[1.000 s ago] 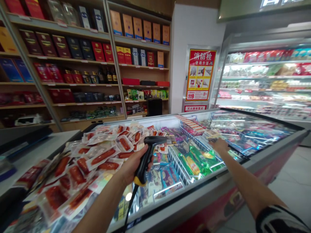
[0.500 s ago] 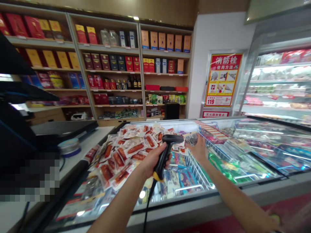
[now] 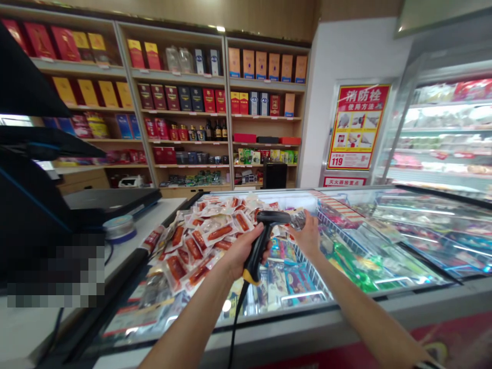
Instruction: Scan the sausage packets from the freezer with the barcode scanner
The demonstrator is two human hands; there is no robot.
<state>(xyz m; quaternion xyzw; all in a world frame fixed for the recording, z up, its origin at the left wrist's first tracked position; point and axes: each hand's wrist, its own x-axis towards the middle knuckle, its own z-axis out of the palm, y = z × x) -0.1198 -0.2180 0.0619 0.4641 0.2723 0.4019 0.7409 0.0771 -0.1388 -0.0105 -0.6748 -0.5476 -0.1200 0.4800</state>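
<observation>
My left hand (image 3: 241,254) is wrapped round the handle of a black and yellow barcode scanner (image 3: 260,248), whose cable hangs down toward me. The scanner's head points right. Just beyond its front end is a small shiny packet (image 3: 296,219), greyish and partly clear, pinched in the fingers of my right hand (image 3: 309,238). What the packet contains is not clear. Left of the scanner, a heap of vacuum-packed sausages (image 3: 221,233) covers part of the glass top of a chest freezer (image 3: 284,318).
A counter (image 3: 132,246) on the left bears a roll of tape (image 3: 120,229) and a dark flat device (image 3: 111,201). Wire baskets of colourful packs show through the freezer glass. Shelves of boxes (image 3: 184,97) stand behind, with a lit refrigerated display (image 3: 442,138) at right.
My right hand has come left from over the freezer's right part, bringing the packet up to the scanner's front. My view has turned left. The left hand keeps holding the scanner.
</observation>
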